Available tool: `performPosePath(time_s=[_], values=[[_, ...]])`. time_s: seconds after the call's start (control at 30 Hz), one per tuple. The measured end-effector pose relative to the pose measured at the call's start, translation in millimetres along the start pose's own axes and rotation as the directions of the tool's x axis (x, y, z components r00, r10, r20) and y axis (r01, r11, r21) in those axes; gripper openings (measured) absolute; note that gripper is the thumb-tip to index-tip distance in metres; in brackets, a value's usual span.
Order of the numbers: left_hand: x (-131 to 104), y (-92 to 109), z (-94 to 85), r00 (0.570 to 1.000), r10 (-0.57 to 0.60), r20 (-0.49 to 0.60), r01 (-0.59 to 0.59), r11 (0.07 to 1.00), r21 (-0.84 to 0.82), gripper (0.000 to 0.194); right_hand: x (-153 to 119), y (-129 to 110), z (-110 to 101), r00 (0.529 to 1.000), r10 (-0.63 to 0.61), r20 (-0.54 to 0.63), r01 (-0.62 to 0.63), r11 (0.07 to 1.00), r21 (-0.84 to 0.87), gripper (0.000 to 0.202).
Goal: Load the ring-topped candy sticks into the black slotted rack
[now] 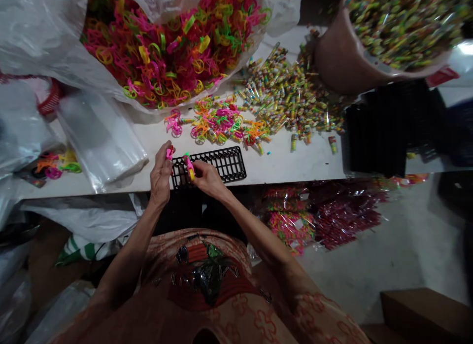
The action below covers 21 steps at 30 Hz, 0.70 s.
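Note:
A black slotted plastic rack (231,162) lies on the white table in front of me. My right hand (211,180) pinches a small pink and yellow plastic toy (189,167) above the rack's left part. At the rack's left end is my left hand (160,179), upright, with a small pink plastic piece (170,153) at its fingertips. Just beyond the rack lies a loose pile of bright plastic toys (221,120), some with wheel-like rings. Small filled clear tubes (288,95) are heaped to the right of that pile.
A large white bag (111,80) full of coloured toys stands at the back. A pink bucket (342,48) of tubes is at back right, near stacked black racks (373,132). Clear plastic bags (101,142) lie left. Packed bags (290,221) sit below the table edge.

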<state>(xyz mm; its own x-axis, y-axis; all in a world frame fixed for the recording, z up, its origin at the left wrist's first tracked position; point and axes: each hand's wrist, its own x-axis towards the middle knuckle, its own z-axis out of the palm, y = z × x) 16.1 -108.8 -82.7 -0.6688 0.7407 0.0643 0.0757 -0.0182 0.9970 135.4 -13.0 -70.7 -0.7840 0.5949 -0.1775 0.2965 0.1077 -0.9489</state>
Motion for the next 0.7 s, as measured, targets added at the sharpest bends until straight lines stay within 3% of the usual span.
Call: performPosePath(time_s=[0.23,0.37,0.47,0.57,0.7], values=[[7.1,-2.1,-2.5,0.999,-0.032,-0.01,0.032,0.999,-0.018,0.045,-4.1,4.0,-3.1,0.992,-0.057,-0.11,0.056,0.998,-0.016,0.011],[10.1,-2.6,-2.8,0.998,-0.064,-0.009,0.063,0.997,-0.05,0.044,-6.1,5.9,-6.0,0.981,0.047,-0.189,-0.013,0.984,0.176,0.015],[11.2,-1.8,-1.0,0.998,-0.065,-0.026,0.063,0.996,-0.06,0.044,-8.5,4.9,-9.3,0.978,0.092,-0.185,-0.038,0.961,0.275,0.027],[11.9,-1.3,0.8,0.997,-0.064,-0.036,0.061,0.996,-0.069,0.043,-13.7,4.0,-3.0,0.987,0.07,-0.147,-0.04,0.979,0.2,0.028],[11.9,-1.2,1.3,0.999,-0.04,-0.031,0.039,0.999,-0.036,0.042,-20.3,5.0,20.8,0.98,0.039,-0.195,-0.017,0.993,0.116,0.013]])
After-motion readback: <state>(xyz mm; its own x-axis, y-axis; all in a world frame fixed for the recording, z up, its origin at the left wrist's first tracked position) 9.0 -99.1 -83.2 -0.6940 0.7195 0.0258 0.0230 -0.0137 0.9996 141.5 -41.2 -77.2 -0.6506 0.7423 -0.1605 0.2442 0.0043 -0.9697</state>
